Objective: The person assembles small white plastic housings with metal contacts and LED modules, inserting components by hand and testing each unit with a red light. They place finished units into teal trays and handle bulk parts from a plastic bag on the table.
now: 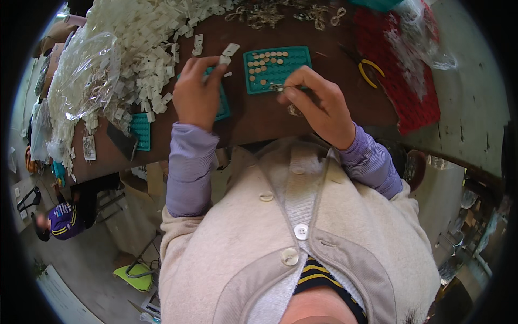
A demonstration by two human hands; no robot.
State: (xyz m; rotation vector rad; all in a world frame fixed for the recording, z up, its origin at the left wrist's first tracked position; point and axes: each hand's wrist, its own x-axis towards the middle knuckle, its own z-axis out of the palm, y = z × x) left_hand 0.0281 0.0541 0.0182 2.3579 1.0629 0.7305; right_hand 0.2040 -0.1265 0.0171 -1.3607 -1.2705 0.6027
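Note:
My left hand (pixel 198 92) is closed in a pinch, with a small white card (pixel 231 49) at its thumb and fingertip. A teal tray (pixel 223 106) lies partly hidden beneath that hand. My right hand (pixel 319 98) pinches a thin metallic piece of jewelry (pixel 277 87), too small to make out fully, at the near right edge of another teal tray (pixel 306 58). Round beige pieces (pixel 263 69) sit in several of this tray's hollows. Something chain-like (pixel 294 110) hangs below my right fingers.
A large heap of white cards (pixel 140 48) covers the table's left, partly under clear plastic (pixel 89 75). Yellow-handled pliers (pixel 370 73) lie beside red cloth (pixel 415 92) on the right. Bundled jewelry (pixel 264 15) lies at the back. Another person (pixel 63 220) is at the far left.

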